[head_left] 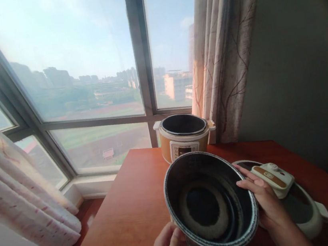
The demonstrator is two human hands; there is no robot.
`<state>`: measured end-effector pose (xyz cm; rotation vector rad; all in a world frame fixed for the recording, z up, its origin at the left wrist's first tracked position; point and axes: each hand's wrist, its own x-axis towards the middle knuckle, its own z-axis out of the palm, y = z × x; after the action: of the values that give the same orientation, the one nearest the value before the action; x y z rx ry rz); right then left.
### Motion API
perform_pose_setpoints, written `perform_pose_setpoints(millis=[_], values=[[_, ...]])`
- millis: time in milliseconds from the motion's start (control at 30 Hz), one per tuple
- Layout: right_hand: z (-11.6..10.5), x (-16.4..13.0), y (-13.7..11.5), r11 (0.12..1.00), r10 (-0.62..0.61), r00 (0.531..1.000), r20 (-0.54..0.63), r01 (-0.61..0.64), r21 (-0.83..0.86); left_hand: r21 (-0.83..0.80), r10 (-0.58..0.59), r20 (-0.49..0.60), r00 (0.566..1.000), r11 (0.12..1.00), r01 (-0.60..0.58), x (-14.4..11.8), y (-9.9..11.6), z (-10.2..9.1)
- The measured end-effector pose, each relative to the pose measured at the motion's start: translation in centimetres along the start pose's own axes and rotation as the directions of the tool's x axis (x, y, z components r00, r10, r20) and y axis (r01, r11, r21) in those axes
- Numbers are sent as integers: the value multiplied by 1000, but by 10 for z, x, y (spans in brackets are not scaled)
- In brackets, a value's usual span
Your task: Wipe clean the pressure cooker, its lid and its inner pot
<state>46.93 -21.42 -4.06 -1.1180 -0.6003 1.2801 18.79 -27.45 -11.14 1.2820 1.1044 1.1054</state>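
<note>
Both hands hold a dark inner pot (204, 212), tilted so that its worn black inside faces me. My left hand (168, 245) grips the lower left of its rim, with part of the fingers hidden behind the wall. My right hand (262, 196) wraps the right side, its thumb at the rim. Behind the pot stands the pressure cooker body (165, 145), brown and cream with a control panel in front and its top uncovered. To the right of my right hand lies the cooker lid (297, 206), with a cream and brown handle on top.
Everything stands on a reddish-brown wooden table (127, 208). Its left edge runs down toward me. Large windows (84, 69) rise behind, with a patterned curtain (225, 58) at right and another curtain (19, 198) at left. A dark wall (295, 61) bounds the right side.
</note>
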Motion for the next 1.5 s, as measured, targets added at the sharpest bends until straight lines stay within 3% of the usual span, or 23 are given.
perform_pose_setpoints(millis=[67, 100, 133, 200, 267, 300, 367, 500, 567, 633, 700, 733, 800, 867, 933, 1000, 1133, 1200, 1300, 1433, 1500], values=[[-8, 0, -10, 999, -37, 998, -44, 36, -17, 294, 142, 85, 986, 942, -161, 5, -16, 1], [-12, 0, -16, 998, -54, 996, -72, 52, -21, 453, 255, 132, 958, 844, -287, 7, -24, 2], [-16, 0, -21, 997, -70, 992, -102, 68, -23, 590, 375, 195, 906, 693, -414, 9, -30, 4], [-22, -2, -31, 995, -97, 984, -149, 94, -30, 749, 570, 346, 745, 311, -586, 13, -39, 7], [-26, -6, -38, 992, -122, 977, -177, 115, -46, 792, 655, 467, 594, -11, -611, 15, -43, 9], [-26, -8, -41, 991, -131, 974, -184, 123, -55, 795, 665, 503, 552, -106, -597, 16, -44, 8], [-26, -12, -45, 989, -141, 969, -202, 129, -68, 800, 656, 532, 536, -181, -572, 17, -44, 5], [-25, -16, -52, 982, -176, 949, -260, 152, -109, 794, 558, 556, 616, -138, -592, 18, -38, -10], [-27, -13, -56, 974, -209, 936, -283, 175, -141, 778, 466, 565, 682, -23, -628, 19, -30, -18], [-27, -9, -60, 970, -223, 932, -284, 184, -156, 737, 366, 552, 750, 206, -643, 22, -14, -24], [-24, -4, -67, 970, -227, 938, -263, 193, -149, 666, 325, 459, 827, 490, -562, 29, 13, -29], [-20, -1, -72, 968, -239, 938, -249, 209, -140, 626, 352, 325, 878, 615, -479, 34, 31, -31], [-6, 2, -84, 951, -306, 922, -238, 285, -118, 491, 372, 105, 922, 787, -373, 48, 74, -34], [16, 4, -100, 915, -403, 881, -246, 393, -90, 368, 428, -146, 892, 860, -353, 67, 121, -35], [43, 10, -117, 869, -488, 838, -243, 492, -48, 267, 501, -261, 825, 859, -437, 87, 166, -34], [70, 22, -133, 814, -568, 790, -230, 581, -12, 202, 534, -231, 814, 844, -496, 111, 204, -30], [114, 66, -156, 711, -690, 702, -179, 703, 17, 175, 480, -136, 867, 873, -456, 168, 253, -23], [129, 92, -161, 674, -731, 668, -140, 738, 5, 197, 465, -154, 872, 879, -434, 201, 262, -23], [143, 128, -162, 630, -776, 617, -131, 765, -131, 323, 477, -189, 858, 856, -405, 249, 260, -28], [148, 159, -151, 557, -809, 585, -54, 734, -389, 496, 619, -316, 719, 754, -431, 295, 239, -39], [147, 168, -142, 527, -804, 595, -2, 711, -465, 573, 645, -333, 688, 718, -395, 307, 227, -44]])
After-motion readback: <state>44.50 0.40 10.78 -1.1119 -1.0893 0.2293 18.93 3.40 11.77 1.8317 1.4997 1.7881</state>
